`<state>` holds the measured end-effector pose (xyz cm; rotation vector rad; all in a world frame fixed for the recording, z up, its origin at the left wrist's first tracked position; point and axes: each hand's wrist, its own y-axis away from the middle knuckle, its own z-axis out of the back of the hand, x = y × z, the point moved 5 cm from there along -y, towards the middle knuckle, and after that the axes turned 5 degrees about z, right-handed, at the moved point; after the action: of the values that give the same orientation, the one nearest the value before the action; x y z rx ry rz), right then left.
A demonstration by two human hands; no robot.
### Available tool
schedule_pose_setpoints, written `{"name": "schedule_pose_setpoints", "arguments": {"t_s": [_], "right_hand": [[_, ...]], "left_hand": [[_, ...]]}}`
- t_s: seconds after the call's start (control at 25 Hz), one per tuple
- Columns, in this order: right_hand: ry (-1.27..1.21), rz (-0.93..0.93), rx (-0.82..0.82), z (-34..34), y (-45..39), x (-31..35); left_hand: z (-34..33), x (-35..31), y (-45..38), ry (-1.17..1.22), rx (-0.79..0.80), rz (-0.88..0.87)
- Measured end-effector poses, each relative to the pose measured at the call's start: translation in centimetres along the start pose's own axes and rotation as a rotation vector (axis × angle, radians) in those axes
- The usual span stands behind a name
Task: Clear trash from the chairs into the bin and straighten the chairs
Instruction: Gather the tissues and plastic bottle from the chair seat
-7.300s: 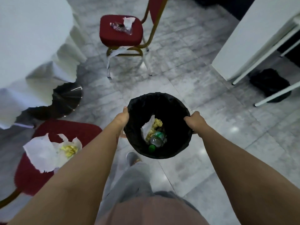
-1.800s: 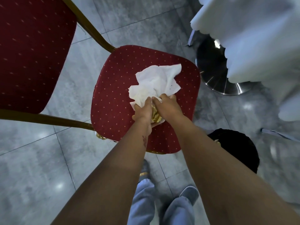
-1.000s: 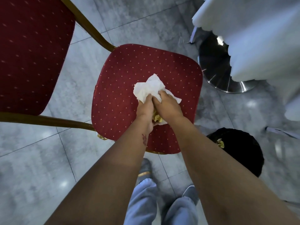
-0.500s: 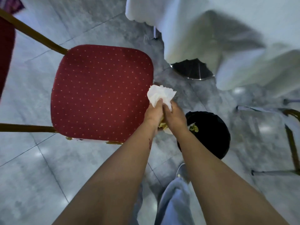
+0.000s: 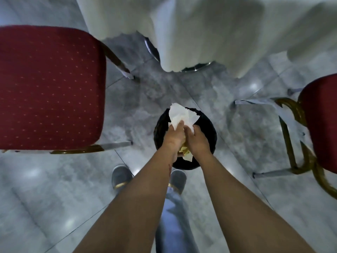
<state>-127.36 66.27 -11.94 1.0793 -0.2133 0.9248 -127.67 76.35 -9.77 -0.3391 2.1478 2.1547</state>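
Both hands hold a crumpled white napkin [image 5: 179,114] with yellow food scraps inside, directly over the black-lined bin [image 5: 209,132] on the floor. My left hand [image 5: 174,138] grips its left side and my right hand [image 5: 197,141] its right side, pressed together. The red dotted chair seat [image 5: 49,88] at the left has nothing on it. A second red chair [image 5: 321,125] with a gold frame shows at the right edge, its seat mostly cut off.
A white tablecloth [image 5: 200,30] hangs from a table straight ahead, with a shiny round table base [image 5: 195,67] under it. The floor is grey marble tile. My feet in grey shoes [image 5: 121,177] stand just behind the bin.
Both hands lifted the napkin bundle off the left chair seat and carried it right, over the bin. The view swung right, bringing the second chair into sight.
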Motion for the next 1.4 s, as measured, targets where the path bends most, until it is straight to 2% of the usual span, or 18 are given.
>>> {"name": "schedule_pose_setpoints", "arguments": {"t_s": [0.28,0.6,0.8,1.0,1.24,1.4], "right_hand": [[-0.121,-0.18,0.01,0.3,-3.7,-7.7],[-0.218,-0.255,0.002,0.8,-3.7,-10.6],[-0.148,-0.189,-0.031,2.7,-0.6,-9.4],[-0.011,-0.088,-0.147,8.0,2.6,-6.9],[0.258,-0.053,-0.352,17.3,5.8,-6.1],[0.349,-0.073,-0.505,24.5,7.3,-7.3]], "left_hand": [[-2.8,3.3,-4.8,-0.078,-0.037,0.05],[-1.9,4.4,-7.5,-0.223,-0.079,0.041],[-2.0,2.8,-5.6,-0.414,-0.11,-0.09],[-4.6,-0.7,-0.5,-0.753,-0.134,-0.308],[-12.0,-4.6,5.9,-1.186,-0.141,-0.644],[-19.0,-5.6,8.4,-1.399,-0.117,-0.775]]}}
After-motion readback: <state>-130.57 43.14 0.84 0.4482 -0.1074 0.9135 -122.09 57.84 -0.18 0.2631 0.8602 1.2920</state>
